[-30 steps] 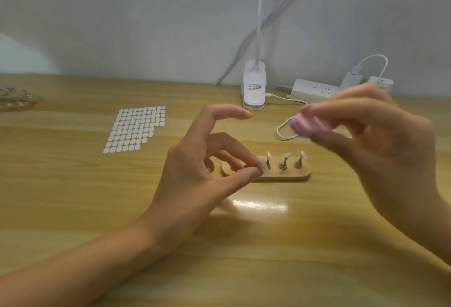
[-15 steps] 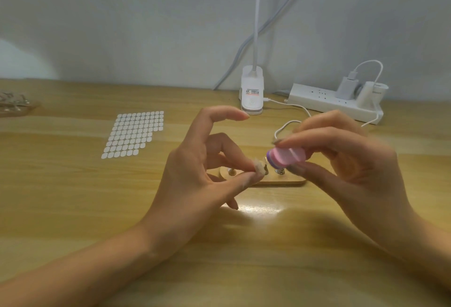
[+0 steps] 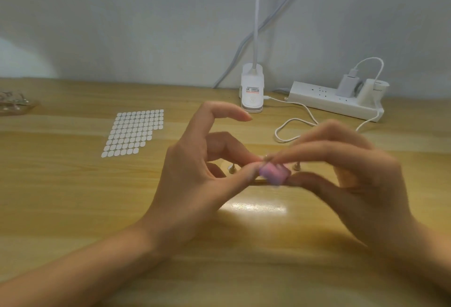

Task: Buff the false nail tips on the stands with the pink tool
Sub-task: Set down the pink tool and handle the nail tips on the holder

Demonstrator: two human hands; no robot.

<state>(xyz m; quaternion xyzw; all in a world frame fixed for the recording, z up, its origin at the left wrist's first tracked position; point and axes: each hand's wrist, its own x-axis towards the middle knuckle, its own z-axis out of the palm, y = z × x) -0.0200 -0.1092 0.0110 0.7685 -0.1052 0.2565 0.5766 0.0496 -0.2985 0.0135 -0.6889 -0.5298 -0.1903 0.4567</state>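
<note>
My right hand (image 3: pixel 349 174) pinches the pink tool (image 3: pixel 273 174), a small blurred pink block, between thumb and fingers. The block's left end meets the fingertips of my left hand (image 3: pixel 195 179). That hand pinches a false nail tip on its stand between thumb and middle finger, with the index finger raised; the tip itself is hidden behind the fingers and the tool. Behind both hands lies the wooden holder (image 3: pixel 258 180), mostly covered. One small metal stand (image 3: pixel 231 168) shows at its left and another stand (image 3: pixel 296 166) at its right.
A sheet of white adhesive dots (image 3: pixel 133 132) lies at the left. A white clip lamp base (image 3: pixel 252 91) stands by the wall, with a power strip (image 3: pixel 336 101) and a looping white cable (image 3: pixel 292 128) to its right. A clear packet (image 3: pixel 14 104) sits at the far left edge.
My right hand has come down and to the left with the pink tool, from above the holder to my left hand's pinching fingertips. The left hand has stayed almost still.
</note>
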